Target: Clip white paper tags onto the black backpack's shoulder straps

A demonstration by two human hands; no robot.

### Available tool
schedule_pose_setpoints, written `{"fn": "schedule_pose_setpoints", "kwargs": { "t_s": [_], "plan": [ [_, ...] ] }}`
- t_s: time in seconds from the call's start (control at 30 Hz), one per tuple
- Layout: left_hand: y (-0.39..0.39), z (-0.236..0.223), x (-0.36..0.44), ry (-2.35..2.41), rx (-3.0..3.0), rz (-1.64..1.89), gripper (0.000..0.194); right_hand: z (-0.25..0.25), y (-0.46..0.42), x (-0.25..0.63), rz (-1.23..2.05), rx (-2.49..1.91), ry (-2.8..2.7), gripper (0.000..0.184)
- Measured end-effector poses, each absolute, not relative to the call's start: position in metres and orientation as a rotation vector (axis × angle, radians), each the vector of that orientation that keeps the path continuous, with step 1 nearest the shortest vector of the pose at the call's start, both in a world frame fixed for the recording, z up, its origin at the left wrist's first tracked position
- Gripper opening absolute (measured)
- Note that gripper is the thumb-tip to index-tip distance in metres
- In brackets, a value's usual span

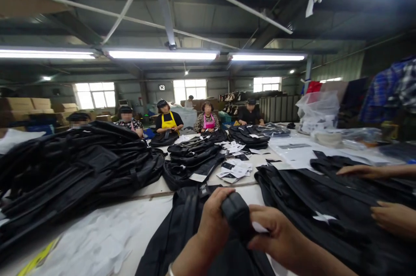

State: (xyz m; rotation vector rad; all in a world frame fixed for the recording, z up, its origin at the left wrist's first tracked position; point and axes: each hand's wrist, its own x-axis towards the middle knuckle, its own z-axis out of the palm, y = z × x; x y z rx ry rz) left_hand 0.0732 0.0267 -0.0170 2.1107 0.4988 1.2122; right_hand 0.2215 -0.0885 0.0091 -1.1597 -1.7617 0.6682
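Observation:
A black fabric bag (182,224) lies on the table right in front of me. Above it, my left hand (214,213) is closed around one side of a thick black padded piece (235,209). My right hand (276,228) pinches the piece's other side between thumb and fingers. Something small and white (259,227) shows at the right fingers; its kind is unclear. Whether the padded piece is joined to the bag below, I cannot tell, as my hands cover its lower part.
Black bags pile up at left (97,163), centre (191,159) and right (302,198). A co-worker's hands (390,215) rest on the right pile. White tags (235,168) lie mid-table; a heap of white pieces (94,237) is front left. Several people sit across the table.

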Motion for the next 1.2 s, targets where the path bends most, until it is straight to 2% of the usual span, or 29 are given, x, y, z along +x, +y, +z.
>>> {"fn": "schedule_pose_setpoints", "kwargs": {
  "t_s": [0.1, 0.23, 0.33, 0.43, 0.5, 0.6, 0.77, 0.83, 1.0, 1.2],
  "plan": [
    [0.016, -0.034, 0.079, 0.446, 1.918, 1.04, 0.023, 0.009, -0.089, 0.219, 0.474, -1.205, -1.787, 0.006],
    [0.012, -0.043, 0.071, 0.295, 1.857, 0.89, 0.033, -0.002, -0.087, 0.223, 0.379, -1.283, -1.867, 0.01],
    [0.008, -0.044, 0.06, 0.255, 1.911, 0.81, 0.051, -0.017, -0.086, 0.226, 0.329, -1.373, -1.873, 0.019],
    [0.005, -0.048, 0.053, 0.21, 1.914, 0.77, 0.077, -0.03, -0.084, 0.224, 0.346, -1.457, -1.804, 0.016],
    [0.004, -0.053, 0.053, 0.199, 1.924, 0.802, 0.082, -0.036, -0.082, 0.221, 0.35, -1.474, -1.77, 0.017],
    [0.006, -0.063, 0.057, 0.241, 1.915, 0.883, 0.073, -0.04, -0.077, 0.216, 0.276, -1.469, -1.747, 0.021],
    [0.014, -0.077, 0.066, 0.354, 1.837, 0.834, 0.039, -0.049, -0.067, 0.218, 0.349, -1.551, -1.691, 0.009],
    [0.016, -0.081, 0.067, 0.385, 1.792, 0.798, 0.032, -0.05, -0.066, 0.221, 0.378, -1.588, -1.689, 0.016],
    [0.032, -0.084, 0.067, 0.454, 1.631, 0.628, 0.04, -0.035, -0.059, 0.242, 0.269, -1.661, -1.647, 0.036],
    [0.047, -0.075, 0.06, 0.488, 1.483, 0.368, 0.046, -0.027, -0.05, 0.256, 0.39, -1.685, -1.526, 0.037]
  ]
}}
